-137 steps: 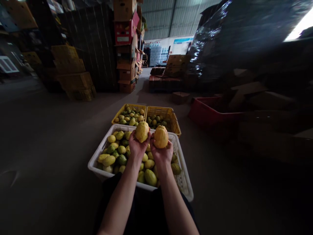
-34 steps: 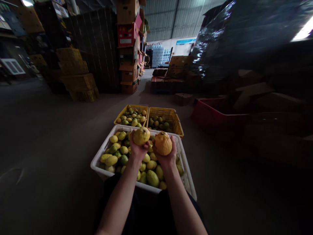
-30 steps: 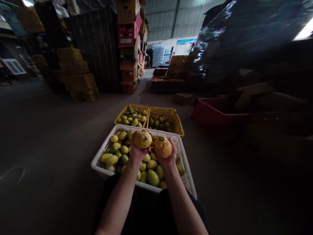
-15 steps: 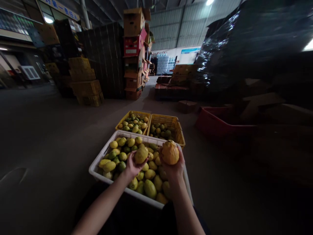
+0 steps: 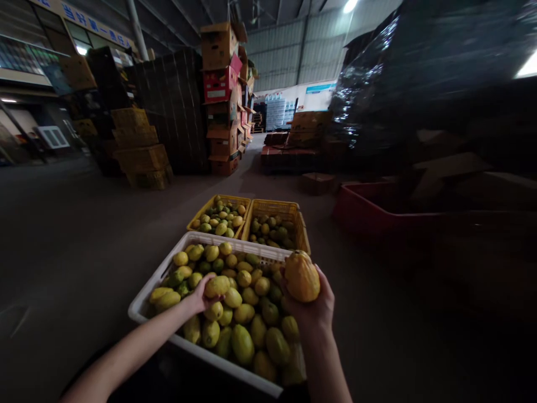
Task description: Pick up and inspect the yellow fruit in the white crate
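Note:
In my right hand [image 5: 312,313] a ribbed yellow-orange fruit [image 5: 301,276] sits raised over the right side of the white crate [image 5: 201,351]. The fruit is papaya-like and lumpy, with its top narrowed; I cannot be sure of the kind. My left hand [image 5: 202,296] has its fingers curled around a yellow-green oval fruit [image 5: 217,286], low over the crate's left half. Many yellow and green fruits [image 5: 242,344] of the same sort fill the crate under both hands. My right hand hides part of the crate's right wall.
Beyond the white crate stand two yellow crates, the left one [image 5: 197,214] and the right one [image 5: 302,226], both holding fruit. A red bin [image 5: 364,210] lies to the right. Stacked cardboard boxes [image 5: 220,87] and a film-wrapped stack [image 5: 403,89] rise farther back.
My left hand has moved left and down with its fruit toward the pile. My right hand still holds the ribbed fruit, now lower and slightly right in view. The camera has shifted a little.

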`<state>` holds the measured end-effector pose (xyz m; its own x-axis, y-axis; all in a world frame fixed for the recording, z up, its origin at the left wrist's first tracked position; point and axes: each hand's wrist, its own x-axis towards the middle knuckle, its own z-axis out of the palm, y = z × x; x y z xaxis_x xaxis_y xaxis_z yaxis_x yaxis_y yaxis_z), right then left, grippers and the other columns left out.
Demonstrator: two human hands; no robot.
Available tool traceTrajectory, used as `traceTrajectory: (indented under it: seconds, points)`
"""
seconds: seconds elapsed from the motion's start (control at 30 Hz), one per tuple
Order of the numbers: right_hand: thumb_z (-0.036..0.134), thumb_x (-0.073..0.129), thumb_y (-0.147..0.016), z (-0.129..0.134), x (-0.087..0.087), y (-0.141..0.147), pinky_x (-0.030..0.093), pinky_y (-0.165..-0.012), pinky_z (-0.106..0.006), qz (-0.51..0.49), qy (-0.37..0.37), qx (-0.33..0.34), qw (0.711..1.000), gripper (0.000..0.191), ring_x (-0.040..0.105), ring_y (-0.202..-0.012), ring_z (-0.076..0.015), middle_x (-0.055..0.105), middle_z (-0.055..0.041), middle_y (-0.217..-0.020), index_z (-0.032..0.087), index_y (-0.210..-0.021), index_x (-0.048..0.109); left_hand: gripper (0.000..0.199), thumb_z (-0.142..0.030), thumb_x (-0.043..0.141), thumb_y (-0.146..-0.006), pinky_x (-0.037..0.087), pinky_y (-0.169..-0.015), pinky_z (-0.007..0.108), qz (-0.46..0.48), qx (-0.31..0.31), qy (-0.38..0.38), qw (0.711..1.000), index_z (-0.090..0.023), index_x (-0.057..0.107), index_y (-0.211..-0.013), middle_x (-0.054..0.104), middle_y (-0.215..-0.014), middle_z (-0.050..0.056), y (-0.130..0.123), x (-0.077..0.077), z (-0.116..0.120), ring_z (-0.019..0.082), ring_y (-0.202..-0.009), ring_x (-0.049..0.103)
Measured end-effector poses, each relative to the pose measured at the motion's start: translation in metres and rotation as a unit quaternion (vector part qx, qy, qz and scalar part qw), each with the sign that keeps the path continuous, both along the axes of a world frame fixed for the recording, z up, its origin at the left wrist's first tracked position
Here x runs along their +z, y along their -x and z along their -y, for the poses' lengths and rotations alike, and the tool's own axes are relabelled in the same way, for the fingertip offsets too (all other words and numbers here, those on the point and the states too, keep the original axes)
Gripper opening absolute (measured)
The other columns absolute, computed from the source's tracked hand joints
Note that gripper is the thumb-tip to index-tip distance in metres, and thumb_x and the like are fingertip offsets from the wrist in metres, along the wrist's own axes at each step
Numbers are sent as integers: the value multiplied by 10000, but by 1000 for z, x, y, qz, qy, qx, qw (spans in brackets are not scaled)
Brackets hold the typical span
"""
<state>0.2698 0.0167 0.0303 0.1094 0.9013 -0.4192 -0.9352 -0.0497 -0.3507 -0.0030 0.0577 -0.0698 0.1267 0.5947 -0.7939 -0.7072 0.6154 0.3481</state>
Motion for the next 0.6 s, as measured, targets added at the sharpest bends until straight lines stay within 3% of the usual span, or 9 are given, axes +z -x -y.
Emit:
traceTrajectory:
  seconds: [0.17,0.3,0.43,0.53,0.6]
  points:
    - [314,662,-807,-3,-5,-4,637,-631,-325,-1,-18,3,1000,308,783,-796,-235,820,-59,-950,216,-1091,729,439,-381,531,-967,546,-458,244,17,-18,-91,996,-123,593,-1317,751,-898,111,-23,23,-21,167,-557,667]
    - [307,644,-843,-5,-1,0,653,-804,-391,0,-26,26,999,310,780,-941,-259,813,-96,-1032,174,-1110,730,375,-350,453,-1001,569,-521,244,104,-4,-179,978,-189,623,-1293,763,-932,113,-45,42,-16,168,-631,694]
    - [289,656,-832,-4,3,3,642,-865,-425,6,-6,38,999,317,777,-956,-264,815,-96,-1004,175,-1119,729,403,-347,439,-1006,580,-534,265,143,-7,-195,970,-229,605,-1353,766,-1007,127,-58,63,-8,196,-705,718]
    - [293,603,-853,-2,8,-1,651,-801,-404,0,35,18,999,294,782,-908,-250,817,-90,-956,192,-1096,734,414,-340,459,-997,588,-550,296,129,-16,-181,975,-248,597,-1377,761,-1007,126,-58,62,-7,222,-745,730]
    - [298,565,-863,0,11,-5,652,-723,-375,-1,53,12,999,297,783,-874,-249,816,-96,-935,193,-1080,738,423,-365,484,-987,581,-534,309,112,-38,-150,982,-235,597,-1374,758,-979,129,-55,48,-7,229,-718,726]
